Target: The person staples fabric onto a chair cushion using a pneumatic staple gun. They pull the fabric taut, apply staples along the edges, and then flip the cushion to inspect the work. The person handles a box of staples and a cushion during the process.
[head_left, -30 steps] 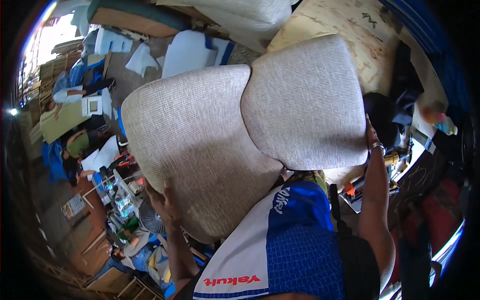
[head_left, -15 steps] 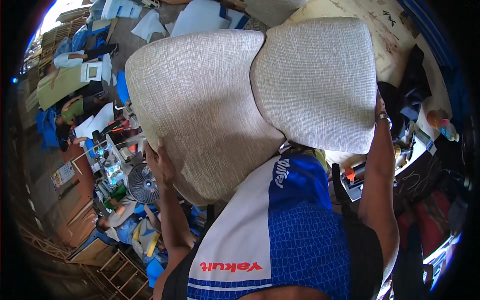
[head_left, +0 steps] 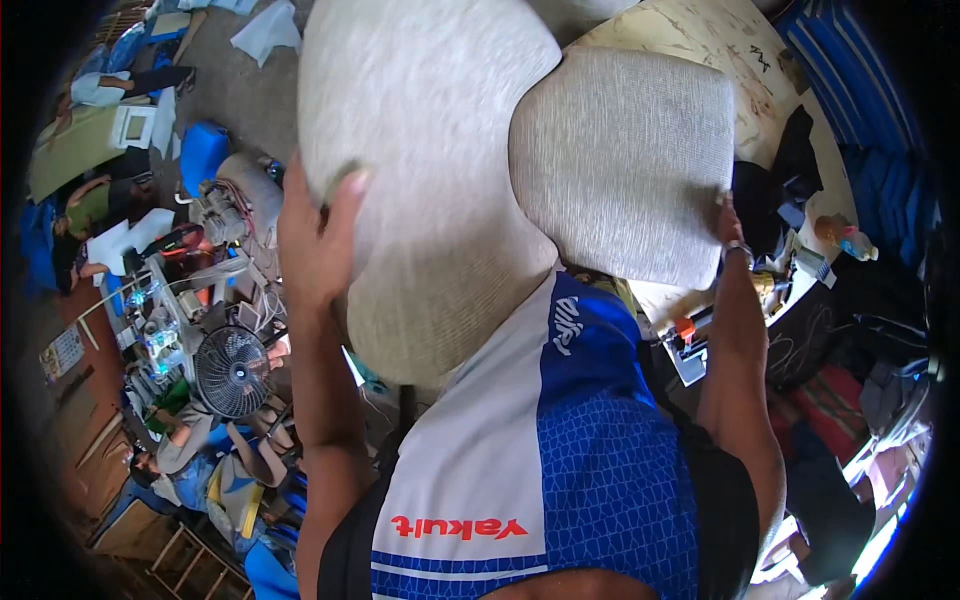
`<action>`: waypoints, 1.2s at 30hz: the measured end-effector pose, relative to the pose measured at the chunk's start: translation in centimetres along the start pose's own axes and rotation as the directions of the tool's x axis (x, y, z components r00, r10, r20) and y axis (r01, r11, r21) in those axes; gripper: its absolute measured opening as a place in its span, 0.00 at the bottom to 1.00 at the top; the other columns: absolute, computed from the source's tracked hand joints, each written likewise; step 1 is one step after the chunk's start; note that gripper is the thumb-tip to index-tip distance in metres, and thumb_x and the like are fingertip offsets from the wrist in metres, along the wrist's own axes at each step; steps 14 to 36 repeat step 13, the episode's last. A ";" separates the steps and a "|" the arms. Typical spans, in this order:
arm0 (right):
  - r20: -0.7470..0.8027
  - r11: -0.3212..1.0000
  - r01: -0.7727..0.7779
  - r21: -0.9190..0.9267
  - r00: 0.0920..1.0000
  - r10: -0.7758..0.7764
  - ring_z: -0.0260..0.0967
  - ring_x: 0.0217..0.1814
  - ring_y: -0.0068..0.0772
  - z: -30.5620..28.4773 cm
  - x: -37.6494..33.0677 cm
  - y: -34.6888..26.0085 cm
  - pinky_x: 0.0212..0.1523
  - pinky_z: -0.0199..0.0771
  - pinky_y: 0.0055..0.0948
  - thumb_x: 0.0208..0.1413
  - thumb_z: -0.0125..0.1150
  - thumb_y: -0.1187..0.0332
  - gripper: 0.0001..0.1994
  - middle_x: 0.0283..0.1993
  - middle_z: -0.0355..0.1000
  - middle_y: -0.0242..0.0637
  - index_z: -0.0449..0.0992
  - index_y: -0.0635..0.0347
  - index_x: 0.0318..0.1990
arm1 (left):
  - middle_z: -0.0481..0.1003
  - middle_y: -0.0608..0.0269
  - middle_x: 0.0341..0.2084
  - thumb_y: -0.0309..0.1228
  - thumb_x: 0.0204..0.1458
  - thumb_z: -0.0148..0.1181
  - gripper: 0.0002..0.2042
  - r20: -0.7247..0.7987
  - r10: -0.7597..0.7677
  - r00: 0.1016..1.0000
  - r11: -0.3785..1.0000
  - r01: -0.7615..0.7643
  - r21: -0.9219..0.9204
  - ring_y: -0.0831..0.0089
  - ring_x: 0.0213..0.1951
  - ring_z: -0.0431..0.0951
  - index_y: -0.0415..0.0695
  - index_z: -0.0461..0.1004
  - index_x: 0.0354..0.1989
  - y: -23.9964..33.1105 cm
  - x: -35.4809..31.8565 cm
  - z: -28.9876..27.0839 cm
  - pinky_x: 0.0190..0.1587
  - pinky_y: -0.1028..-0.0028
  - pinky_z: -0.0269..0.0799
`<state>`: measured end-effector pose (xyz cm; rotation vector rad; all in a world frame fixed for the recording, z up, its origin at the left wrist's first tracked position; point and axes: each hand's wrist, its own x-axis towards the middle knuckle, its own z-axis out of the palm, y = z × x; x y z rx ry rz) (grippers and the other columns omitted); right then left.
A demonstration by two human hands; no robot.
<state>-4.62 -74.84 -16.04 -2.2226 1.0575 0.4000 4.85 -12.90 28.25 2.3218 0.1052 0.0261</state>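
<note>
Two upholstered seat cushions in light grey-beige woven cloth are in front of me. My left hand [head_left: 318,235] is closed on the left edge of the larger left cushion [head_left: 430,140], its thumb over the top face and its other fingers partly hidden. That cushion is tilted and slightly blurred. The smaller right cushion [head_left: 625,165] meets it along a curved edge. At its lower right edge is my right hand [head_left: 732,220], closed on the rim with some fingers out of sight. The lower end of the left cushion reaches my shirt.
A pale marbled worktable [head_left: 690,40] lies behind the cushions. On its right part are a bottle [head_left: 845,238] and an orange-and-black tool [head_left: 685,330]. At left are a black fan [head_left: 233,370], a cluttered bench and several people. Blue stacked pieces [head_left: 850,70] stand far right.
The left cushion has swung up and turned more upright, with my left hand moving upward along with it. The right cushion and my right hand have shifted slightly left. My view has turned a little.
</note>
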 end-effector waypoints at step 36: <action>0.801 -0.327 0.922 0.207 -0.352 -0.484 0.34 0.86 0.42 17.6 -18.0 -26.2 0.79 0.30 0.66 0.49 0.64 0.48 0.40 0.80 0.51 0.37 0.65 0.46 0.71 | 0.70 0.40 0.60 0.32 0.52 0.71 0.41 -0.009 0.075 0.997 0.986 -0.073 0.152 0.61 0.60 0.73 0.33 0.56 0.72 4.1 2.1 1.3 0.67 0.61 0.65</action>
